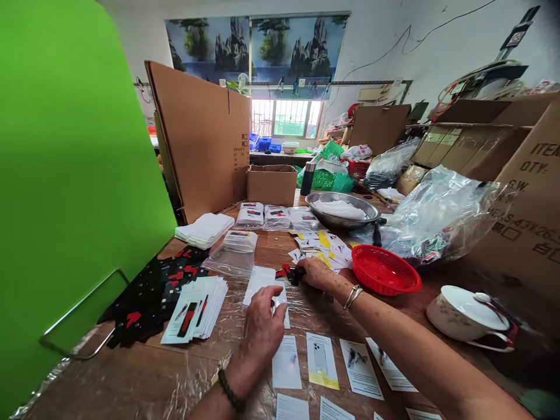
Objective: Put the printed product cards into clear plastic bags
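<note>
From my remote seat I see a wood-toned bench (161, 385) filling most of the lower view, with a green panel (65, 175) along its left edge and a tall cardboard sheet (201, 146) standing beyond, perhaps to wall off the work space. A heap of black-and-red pieces (149, 297) lies beside the green panel, piled loosely, I judge, because order hardly matters there. The metal bowl (324, 220) and red basket (367, 280) sit towards the far right, likely parked there to leave the middle usable. A stack of cards (196, 309) is fanned near the heap, which should make single ones easy to lift. My left hand (265, 324) is loosely wide, thumb and forefinger parted over some white sheets (259, 283); I cannot tell whether it touches them. My right hand (315, 273) is narrow, fingertips pinched at the dark end of one black-and-red strip (285, 270), leaving its red part showing at the bench's middle, just beside the white sheets. Smaller printed leaflets (324, 356) lie separately in rows nearest me, apparently so each face can be seen
</note>
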Motion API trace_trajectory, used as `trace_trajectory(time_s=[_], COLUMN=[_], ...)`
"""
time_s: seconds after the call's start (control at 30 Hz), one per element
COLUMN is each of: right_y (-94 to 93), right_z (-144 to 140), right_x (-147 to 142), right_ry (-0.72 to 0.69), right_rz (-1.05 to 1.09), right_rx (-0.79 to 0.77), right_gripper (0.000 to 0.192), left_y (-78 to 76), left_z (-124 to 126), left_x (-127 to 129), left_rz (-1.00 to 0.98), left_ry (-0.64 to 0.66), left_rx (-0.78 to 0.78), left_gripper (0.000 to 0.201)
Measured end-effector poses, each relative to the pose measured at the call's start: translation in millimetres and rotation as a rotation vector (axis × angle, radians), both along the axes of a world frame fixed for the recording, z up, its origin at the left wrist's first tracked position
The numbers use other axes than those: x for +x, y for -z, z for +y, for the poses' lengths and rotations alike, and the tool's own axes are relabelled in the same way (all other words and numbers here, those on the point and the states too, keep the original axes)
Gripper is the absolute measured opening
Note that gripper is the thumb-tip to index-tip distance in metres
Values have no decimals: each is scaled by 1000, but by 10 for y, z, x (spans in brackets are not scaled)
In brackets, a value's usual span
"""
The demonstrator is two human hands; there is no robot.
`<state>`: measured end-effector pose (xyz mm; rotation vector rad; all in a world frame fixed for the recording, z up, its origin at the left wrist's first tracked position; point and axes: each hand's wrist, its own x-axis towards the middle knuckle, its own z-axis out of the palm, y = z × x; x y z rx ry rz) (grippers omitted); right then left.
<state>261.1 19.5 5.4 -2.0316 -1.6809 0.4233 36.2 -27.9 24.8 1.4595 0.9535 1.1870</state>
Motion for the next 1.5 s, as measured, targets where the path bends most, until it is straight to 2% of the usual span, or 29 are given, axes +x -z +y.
trace_trajectory(time_s=[0.13, 0.23, 0.33, 0.43, 0.53, 0.7, 0.83, 1.0, 1.1, 1.27, 1.37, 1.43, 1.5], right_y=[-57, -156, -277, -358, -384, -425, -458, -418, -417, -545, -573, -521, -422], right_z=[-37, -134, -315, -558, -796, -1078, -1205, -1254, -1220, -1245, -1463, -1678, -1894], right_x=[48, 56, -29, -181, -301, -365, -406, -453, -439, -169, 98, 234, 312], right_ry=[26, 60, 4, -80, -39, 42, 149, 178, 195, 319, 315, 331, 342], right_rz=[112, 233, 615, 1065, 1242, 1372, 1373, 1280, 1248, 1065, 870, 765, 732], right_rx=[32, 60, 47, -5, -43, -31, 31, 118, 154, 325, 206, 69, -1], right_gripper=[18, 8, 19, 37, 43, 38, 34, 41, 41, 24, 11, 11, 12], left_y=[-17, -38, -85, -120, -129, -154, -143, -66, -40, -47, -100, -148, -187], left_z=[243, 272, 188, 54, -89, -280, -376, -420, -390, -280, -243, -256, -299], left_x=[172, 288, 409, 497, 510, 442, 434, 471, 478, 442, 382, 334, 292], left_rz=[70, 25, -131, -228, -280, -420, -465, -378, -310, -320, -390, -422, -449], left_ry=[9, 22, 57, 166, 267, 350, 383, 313, 308, 223, 178, 187, 192], left_rx=[11, -64, -227, -367, -450, -565, -605, -406, -352, -428, -521, -591, -651], left_gripper=[25, 26, 32, 42, 48, 53, 53, 50, 46, 37, 33, 30, 27])
